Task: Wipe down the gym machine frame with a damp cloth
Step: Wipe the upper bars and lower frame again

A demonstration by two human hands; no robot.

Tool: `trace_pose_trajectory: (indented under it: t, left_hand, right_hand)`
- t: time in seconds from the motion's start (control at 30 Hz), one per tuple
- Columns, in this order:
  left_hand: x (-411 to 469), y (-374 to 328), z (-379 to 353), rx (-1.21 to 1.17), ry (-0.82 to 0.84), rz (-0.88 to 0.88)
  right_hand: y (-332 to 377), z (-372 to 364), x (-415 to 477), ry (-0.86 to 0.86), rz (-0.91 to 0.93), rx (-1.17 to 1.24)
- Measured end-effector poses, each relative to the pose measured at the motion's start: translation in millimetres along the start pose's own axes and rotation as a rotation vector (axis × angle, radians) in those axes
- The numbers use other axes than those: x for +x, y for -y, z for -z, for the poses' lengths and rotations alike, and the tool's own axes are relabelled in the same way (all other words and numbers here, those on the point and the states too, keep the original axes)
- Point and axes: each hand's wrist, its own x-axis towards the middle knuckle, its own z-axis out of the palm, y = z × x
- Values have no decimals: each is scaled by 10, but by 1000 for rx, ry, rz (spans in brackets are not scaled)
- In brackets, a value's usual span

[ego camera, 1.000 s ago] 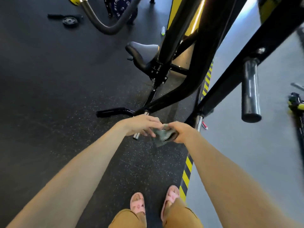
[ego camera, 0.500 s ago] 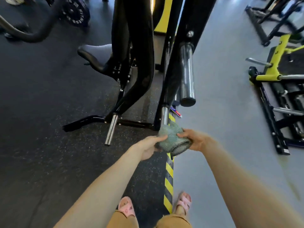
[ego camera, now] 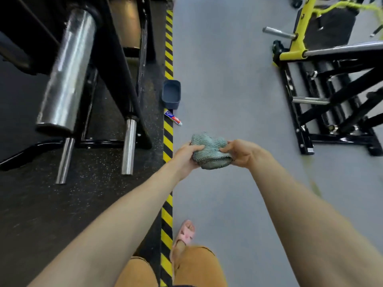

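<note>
Cloth first: we hold the bunched, pale green textured cloth in the air above the grey floor, our left hand gripping its left side and our right hand its right, fingers curled into the fabric. The black steel machine frame with its chrome pegs stands well apart to our left, beyond the yellow-and-black hazard stripe. A dark blue plastic tub sits by that stripe, a small toothpaste tube just beside it.
</note>
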Motion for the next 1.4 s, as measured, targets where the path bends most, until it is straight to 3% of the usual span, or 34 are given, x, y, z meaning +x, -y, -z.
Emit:
trace_pose_trajectory:
  t: [0.1, 0.23, 0.3, 0.5, 0.67, 0.9, 1.03, 1.17, 1.3, 1.4]
  left_hand:
    - [377, -205, -555, 83, -12, 37]
    - [666, -1087, -1126, 17, 132, -201]
    - [771, -1588, -1303, 3, 218, -301]
    - [1326, -2588, -1681, 324, 94, -381]
    - [1998, -3564, -2183, 429, 141, -411]
    - [2605, -4800, -2867, 500, 167, -406]
    - [2739, -5591, -2976, 461, 96, -485]
    - [2659, -6252, -2951, 205, -11, -603]
    - [2452, -6790, -2859, 100, -310, -818]
    - [2007, -7093, -2664, -79, -538, -987]
  right_hand:
    - [398, 454, 12, -54, 45, -17]
    - [1453, 649, -150, 66, 460, 74]
    - [1952, 694, -198, 127, 584, 89]
    - [2929, 907, 77, -8, 602, -219]
    - [4062, 1261, 248, -165, 729, -334]
    - [5517, 1542, 512, -165, 728, -277]
    - [6549, 1416, 793, -57, 729, -357]
    - [7566, 995, 1130, 159, 719, -381]
    - [8336, 73, 1284, 432, 790, -478]
    - [8530, -840, 1164, 640, 875, -592]
